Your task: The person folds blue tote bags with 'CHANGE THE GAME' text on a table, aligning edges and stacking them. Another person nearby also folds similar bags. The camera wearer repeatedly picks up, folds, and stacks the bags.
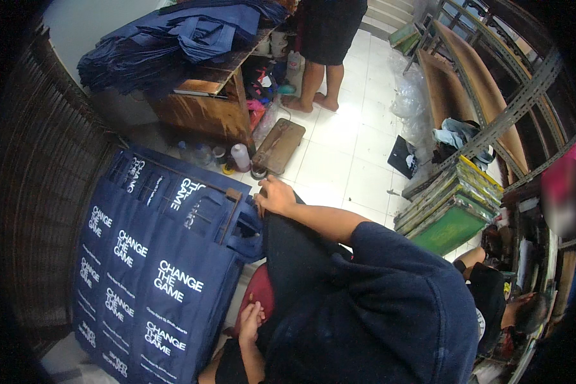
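My right hand (276, 195) is at the end of the black cloth over my leg (285, 246), its fingers curled downward. What they grip, if anything, is hidden. It is close to the dark handles (246, 240) of a stack of navy fabric bags (128, 269) with white lettering. A thin brown bar (230, 216) lies across the bags near their handle side. Lower down, my left hand (251, 321) is closed in front of a red surface (259, 291), beside the stack. I cannot make out whether something small is in its fingers.
More navy bags (173, 45) are heaped on a wooden table (201, 112). Bottles (240, 157) and a low wooden board (280, 146) are on the floor. Another person stands barefoot (326, 89); one sits at right (493, 301). Green-edged frames (451, 211) lean by metal shelving.
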Tool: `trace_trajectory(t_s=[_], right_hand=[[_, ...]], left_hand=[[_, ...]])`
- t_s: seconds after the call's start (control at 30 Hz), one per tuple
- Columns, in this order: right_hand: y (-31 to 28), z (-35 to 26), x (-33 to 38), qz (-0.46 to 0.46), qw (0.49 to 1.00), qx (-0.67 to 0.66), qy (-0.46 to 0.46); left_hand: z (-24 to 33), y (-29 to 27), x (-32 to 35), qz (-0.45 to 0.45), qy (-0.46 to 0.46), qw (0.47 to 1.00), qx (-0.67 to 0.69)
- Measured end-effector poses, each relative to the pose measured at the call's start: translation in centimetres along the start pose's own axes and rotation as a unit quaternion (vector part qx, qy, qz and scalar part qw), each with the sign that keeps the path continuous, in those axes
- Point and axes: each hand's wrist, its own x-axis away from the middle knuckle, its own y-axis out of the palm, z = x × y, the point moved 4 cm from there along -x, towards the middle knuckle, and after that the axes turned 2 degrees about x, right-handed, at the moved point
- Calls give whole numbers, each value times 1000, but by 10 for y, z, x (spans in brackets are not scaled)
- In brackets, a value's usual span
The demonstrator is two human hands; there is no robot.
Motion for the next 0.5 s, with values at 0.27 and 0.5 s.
trace_trajectory(t_s=[0.27, 0.5], right_hand=[[4, 3, 1, 20, 1000, 1, -10], [-4, -1, 3, 37, 999, -29, -26]], left_hand=[[-3, 2, -1, 11, -2, 1000, 0], [-3, -3, -3, -13, -4, 1000, -16]])
